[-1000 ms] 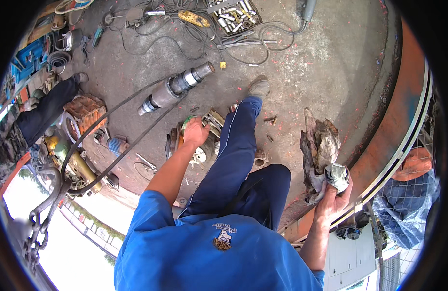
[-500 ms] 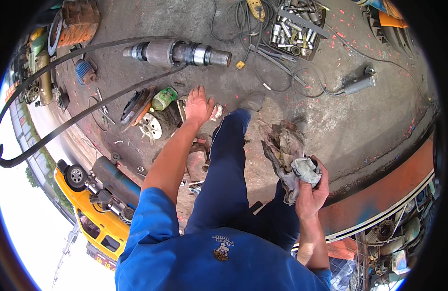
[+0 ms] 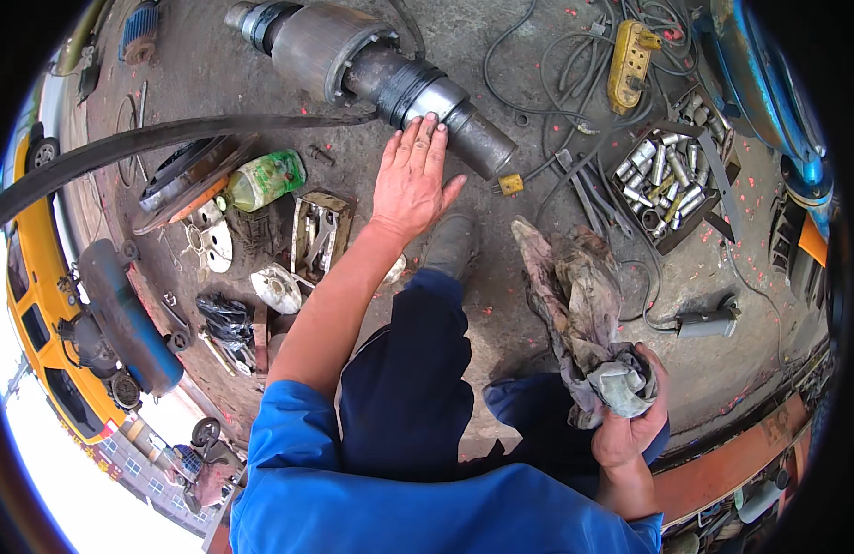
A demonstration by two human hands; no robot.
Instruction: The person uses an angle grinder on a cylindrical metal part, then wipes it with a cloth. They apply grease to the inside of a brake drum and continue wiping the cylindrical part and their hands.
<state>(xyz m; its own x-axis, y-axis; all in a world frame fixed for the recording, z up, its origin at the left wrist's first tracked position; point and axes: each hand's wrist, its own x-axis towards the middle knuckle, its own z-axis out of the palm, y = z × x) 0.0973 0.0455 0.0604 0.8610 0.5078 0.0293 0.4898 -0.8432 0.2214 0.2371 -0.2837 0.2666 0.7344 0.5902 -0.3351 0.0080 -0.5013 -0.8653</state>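
Since you moved in closer, your open left hand (image 3: 410, 192) is at the shaft (image 3: 376, 76) at 12 o'clock, putting it within reach, while your right hand (image 3: 628, 436) grips the rag (image 3: 586, 309) at 4 o'clock.

A grey concrete floor (image 3: 713, 369), flecked with pinkish-red bits, spreads beneath the left grip (image 3: 413, 185) and right grip (image 3: 635, 425). Well left of the left grip, bright daylight (image 3: 39, 480) flanks a yellow vehicle (image 3: 50, 337); a rust-orange beam (image 3: 741, 454) runs near the right grip.
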